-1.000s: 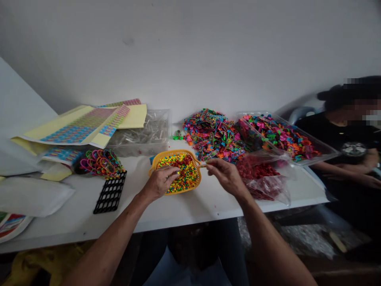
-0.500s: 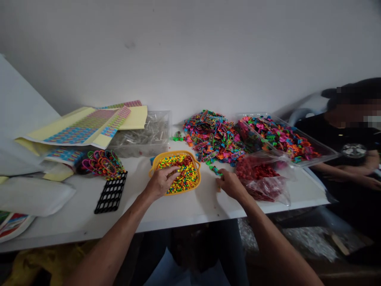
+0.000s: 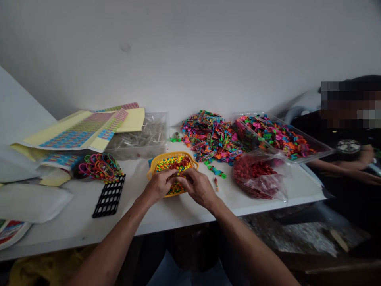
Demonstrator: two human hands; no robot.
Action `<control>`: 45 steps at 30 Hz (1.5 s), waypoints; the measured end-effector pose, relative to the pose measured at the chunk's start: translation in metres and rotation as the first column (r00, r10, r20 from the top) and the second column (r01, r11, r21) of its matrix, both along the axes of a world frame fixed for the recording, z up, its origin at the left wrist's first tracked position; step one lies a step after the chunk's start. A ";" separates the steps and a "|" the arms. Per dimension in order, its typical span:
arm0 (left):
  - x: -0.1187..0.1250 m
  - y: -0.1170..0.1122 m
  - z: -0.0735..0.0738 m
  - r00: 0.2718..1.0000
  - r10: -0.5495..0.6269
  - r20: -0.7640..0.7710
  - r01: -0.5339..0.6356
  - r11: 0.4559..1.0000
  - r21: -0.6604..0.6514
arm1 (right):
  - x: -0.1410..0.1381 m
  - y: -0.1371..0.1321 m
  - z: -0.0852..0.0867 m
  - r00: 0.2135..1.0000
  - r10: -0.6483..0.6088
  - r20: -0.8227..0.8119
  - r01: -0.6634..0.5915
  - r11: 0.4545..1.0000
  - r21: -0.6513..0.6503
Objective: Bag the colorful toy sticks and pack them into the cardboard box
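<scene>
My left hand (image 3: 162, 183) and my right hand (image 3: 200, 186) meet over the front of a yellow plastic basket (image 3: 171, 154), fingertips pinched together. Whatever they hold is too small and covered to make out. Small round balls (image 3: 165, 163) in yellow, green, blue and red fill the basket, with a cluster of red pieces (image 3: 185, 162) at its back right. Right of the basket lie a slim little tube (image 3: 216, 184) with a red top and coloured contents, and a blue-green plastic toy piece (image 3: 216, 171).
Behind are a heap of colourful plastic pieces (image 3: 210, 137), a full clear tray (image 3: 285, 139) and a bag of red pieces (image 3: 256, 176). To the left are a box of clear tubes (image 3: 153, 133), sticker sheets (image 3: 80, 129) and a black grid rack (image 3: 108, 198). A person (image 3: 348, 159) sits at right.
My right hand has moved left from beside the blue-green piece to the basket, joining my left hand. The slim tube now shows on the table where that hand was.
</scene>
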State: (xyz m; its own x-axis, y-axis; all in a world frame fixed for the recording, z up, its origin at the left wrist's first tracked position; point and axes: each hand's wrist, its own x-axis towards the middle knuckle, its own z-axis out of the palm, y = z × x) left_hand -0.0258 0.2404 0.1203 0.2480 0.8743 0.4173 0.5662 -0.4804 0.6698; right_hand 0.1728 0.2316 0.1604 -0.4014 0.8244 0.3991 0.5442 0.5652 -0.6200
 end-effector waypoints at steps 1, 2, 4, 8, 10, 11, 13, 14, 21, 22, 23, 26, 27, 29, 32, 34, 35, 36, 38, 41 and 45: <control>0.000 0.000 -0.001 1.000 0.000 -0.004 0.000 1.000 0.003 | -0.002 0.001 0.000 1.000 -0.008 -0.003 0.008 1.000 0.010; 0.000 0.000 -0.001 1.000 0.007 0.000 -0.007 1.000 0.001 | 0.001 0.003 0.000 1.000 -0.026 -0.015 0.027 0.999 0.027; 0.001 0.001 -0.002 0.999 0.040 0.032 -0.040 0.999 -0.019 | 0.018 0.013 -0.002 0.993 -0.112 -0.033 0.114 0.992 0.060; 0.005 -0.001 0.000 0.991 0.093 0.096 -0.088 0.995 -0.049 | 0.079 0.050 -0.008 0.931 -0.348 0.106 0.346 0.937 0.036; 0.005 -0.002 0.002 0.987 0.112 0.113 -0.108 0.993 -0.043 | 0.104 0.067 -0.012 0.889 -0.404 0.214 0.410 0.912 0.019; 0.005 -0.003 0.002 0.984 0.127 0.126 -0.123 0.991 -0.044 | 0.111 0.073 -0.014 0.876 -0.415 0.248 0.425 0.905 0.013; 0.005 -0.003 0.001 0.967 0.178 0.181 -0.169 0.983 -0.064 | 0.113 0.076 -0.015 0.879 -0.399 0.262 0.409 0.912 0.018; 0.004 -0.003 0.001 0.950 0.217 0.226 -0.203 0.976 -0.083 | 0.108 0.074 -0.013 0.898 -0.368 0.242 0.374 0.927 0.025; 0.002 0.004 -0.005 0.744 0.348 0.570 -0.261 0.937 -0.232 | 0.028 0.047 0.011 0.973 0.015 0.232 -0.042 0.993 0.111; 0.002 0.004 -0.005 0.748 0.344 0.567 -0.256 0.939 -0.231 | 0.019 0.048 0.013 0.953 0.052 0.297 -0.089 0.990 0.111; 0.002 0.005 -0.005 0.757 0.341 0.557 -0.256 0.939 -0.228 | 0.011 0.049 0.013 0.926 0.087 0.368 -0.135 0.985 0.109; 0.002 0.005 -0.006 0.790 0.342 0.509 -0.266 0.939 -0.217 | -0.004 0.058 0.009 0.814 0.163 0.557 -0.255 0.963 0.090; 0.002 0.005 -0.006 0.802 0.344 0.488 -0.273 0.938 -0.212 | -0.007 0.061 0.007 0.781 0.173 0.600 -0.276 0.958 0.083; 0.001 0.004 -0.006 0.829 0.338 0.446 -0.277 0.940 -0.198 | -0.011 0.067 0.004 0.736 0.182 0.652 -0.299 0.952 0.072; 0.000 0.003 -0.004 0.854 0.325 0.406 -0.279 0.945 -0.169 | -0.011 0.069 0.003 0.768 0.224 0.600 -0.328 0.942 0.068; 0.001 0.002 -0.001 0.866 0.318 0.386 -0.284 0.948 -0.143 | -0.007 0.067 0.004 0.856 0.255 0.450 -0.318 0.945 0.070; 0.001 0.002 0.000 0.874 0.314 0.371 -0.287 0.949 -0.127 | -0.005 0.065 0.005 0.903 0.258 0.343 -0.296 0.953 0.064; 0.002 0.002 0.001 0.884 0.308 0.352 -0.287 0.951 -0.112 | -0.003 0.063 0.006 0.941 0.250 0.229 -0.268 0.962 0.051; 0.003 0.001 0.001 0.906 0.290 0.310 -0.276 0.957 -0.089 | 0.000 0.058 0.009 0.977 0.213 0.028 -0.214 0.977 0.020; 0.005 0.001 -0.001 0.938 0.242 0.249 -0.238 0.970 -0.046 | 0.000 0.052 0.015 0.967 0.229 -0.109 -0.229 0.973 0.013; 0.005 0.000 -0.003 0.967 0.195 0.164 -0.200 0.980 0.013 | -0.004 0.047 0.021 0.948 0.306 -0.094 -0.302 0.952 0.055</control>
State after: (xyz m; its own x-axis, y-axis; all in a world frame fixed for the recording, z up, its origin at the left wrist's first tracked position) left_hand -0.0204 0.2406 0.1171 -0.0004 0.8861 0.4634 0.5377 -0.3905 0.7472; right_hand 0.1693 0.2781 0.1814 -0.5868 0.6526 0.4793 0.2797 0.7189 -0.6364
